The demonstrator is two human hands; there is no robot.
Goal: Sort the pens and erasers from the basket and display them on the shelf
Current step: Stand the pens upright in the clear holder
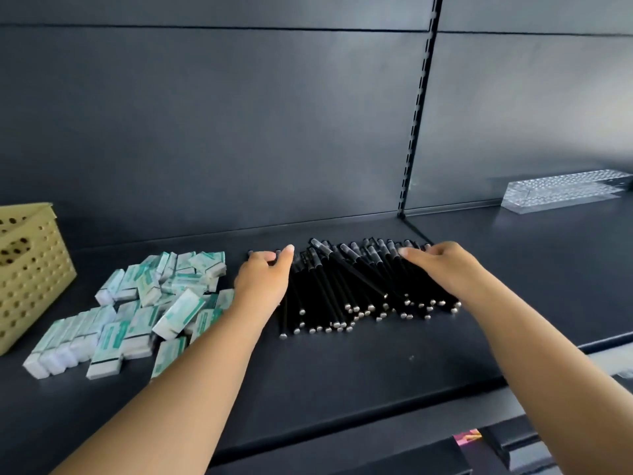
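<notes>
A heap of thin black pens with silver ends (352,286) is spread on the dark grey metal shelf (359,371), between the two hands. The left hand (265,279) is laid flat at its left edge, fingers straight. The right hand (442,265) is pressed on its right side, its grip apart. White and green block erasers (137,310) are piled to the left, beside a yellow plastic basket with holes (30,272).

Two bare forearms are seen, sleeveless as far as the frame edge. Left hand (263,279) and right hand (442,265) are ungloved. Fingernails are kept short, unpainted.
</notes>
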